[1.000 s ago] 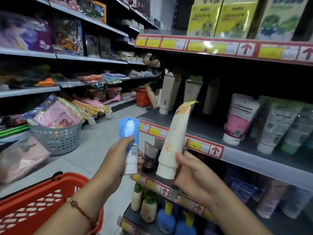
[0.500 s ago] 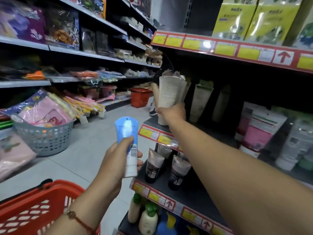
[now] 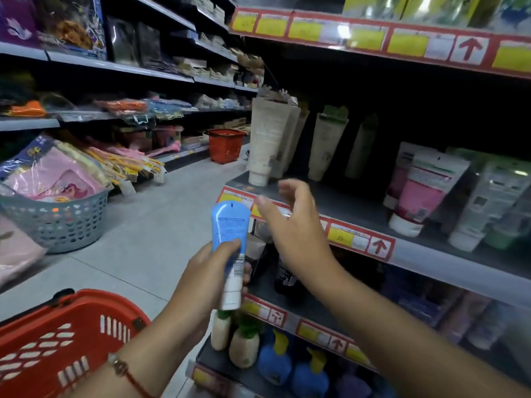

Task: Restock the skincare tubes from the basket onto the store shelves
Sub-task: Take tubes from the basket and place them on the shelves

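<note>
My left hand (image 3: pixel 211 271) grips a blue and white tube (image 3: pixel 231 248) upright, cap down, in front of the shelf edge. My right hand (image 3: pixel 296 225) hovers empty with fingers apart, just right of that tube and below the middle shelf (image 3: pixel 431 254). A cream tube (image 3: pixel 265 142) stands cap down at the shelf's left end, beside other pale tubes (image 3: pixel 326 145). Pink and white tubes (image 3: pixel 422 191) stand further right. The red basket (image 3: pixel 57 340) hangs at the lower left by my left arm.
Dark tubes (image 3: pixel 284 271) stand on the shelf below, and bottles (image 3: pixel 244 343) on the lowest one. A grey basket (image 3: pixel 57 219) of pink packs sits on the aisle floor at left. Another red basket (image 3: pixel 224 145) stands far down the aisle.
My right hand carried the cream tube up to the left end of the middle shelf, let go of it there, and has drawn back empty toward the blue tube.
</note>
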Demonstrator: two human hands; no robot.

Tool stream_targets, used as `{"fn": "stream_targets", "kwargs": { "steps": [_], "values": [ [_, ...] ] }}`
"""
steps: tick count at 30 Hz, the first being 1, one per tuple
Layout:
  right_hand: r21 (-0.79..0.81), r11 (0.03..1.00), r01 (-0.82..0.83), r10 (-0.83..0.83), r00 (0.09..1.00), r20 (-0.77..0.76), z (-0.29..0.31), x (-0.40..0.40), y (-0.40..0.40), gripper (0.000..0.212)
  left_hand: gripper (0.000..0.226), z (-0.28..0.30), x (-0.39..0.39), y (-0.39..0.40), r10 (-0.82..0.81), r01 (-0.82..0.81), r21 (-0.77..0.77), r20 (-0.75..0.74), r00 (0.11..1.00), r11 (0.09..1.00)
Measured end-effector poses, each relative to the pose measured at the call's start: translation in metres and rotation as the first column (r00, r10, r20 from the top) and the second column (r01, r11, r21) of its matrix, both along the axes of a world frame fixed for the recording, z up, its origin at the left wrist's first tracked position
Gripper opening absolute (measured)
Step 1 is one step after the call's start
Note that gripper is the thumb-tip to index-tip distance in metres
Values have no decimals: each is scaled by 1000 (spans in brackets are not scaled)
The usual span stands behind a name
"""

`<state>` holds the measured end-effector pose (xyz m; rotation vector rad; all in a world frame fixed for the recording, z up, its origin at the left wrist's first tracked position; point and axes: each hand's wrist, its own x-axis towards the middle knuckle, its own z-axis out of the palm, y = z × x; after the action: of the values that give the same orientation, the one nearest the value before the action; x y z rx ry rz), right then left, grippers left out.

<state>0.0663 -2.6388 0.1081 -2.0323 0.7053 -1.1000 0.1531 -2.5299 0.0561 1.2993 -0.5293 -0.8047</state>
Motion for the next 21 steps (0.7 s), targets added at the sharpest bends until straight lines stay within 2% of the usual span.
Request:
{"fn": "stream_targets", "kwargs": {
  "steps": [2, 4, 6, 9, 11, 14, 16, 18, 21],
  "values": [
    [222, 967, -124, 146, 986, -85, -41, -36, 18, 33, 21, -11, -17, -3, -93, 93, 47, 16, 996, 995],
    [500, 851, -162, 243, 965, -100, -78, -67, 27, 31, 18, -22, -36, -5, -228, 220, 120, 56, 972, 968],
    [648, 745, -158, 272, 959, -78, -108, -96, 29, 37, 17, -35, -52, -7, -381, 357, 221, 71, 922, 907],
    [733, 650, -202, 289, 957, 8, -138, -137, 28, 43, 25, -56, -71, -12, -511, 461, 337, 73, 856, 821],
    [735, 664, -140, 249, 968, -41, -157, -159, 27, 48, 20, -71, -86, -15, -591, 509, 410, 96, 801, 757],
    [693, 716, -86, 284, 943, -176, -182, -181, 25, 43, 16, -93, -107, -20, -698, 511, 534, 231, 678, 673],
    [693, 718, -56, 313, 916, -250, -199, -193, 20, 38, 23, -109, -114, -29, -767, 478, 626, 340, 544, 616],
    [686, 728, 23, 291, 895, -338, -216, -207, 10, 41, 28, -123, -118, -42, -855, 428, 744, 394, 337, 512],
    [604, 759, 241, 141, 846, -515, -244, -236, -13, 45, 31, -134, -128, -57, -928, 294, 882, 367, 59, 367]
  ]
}}
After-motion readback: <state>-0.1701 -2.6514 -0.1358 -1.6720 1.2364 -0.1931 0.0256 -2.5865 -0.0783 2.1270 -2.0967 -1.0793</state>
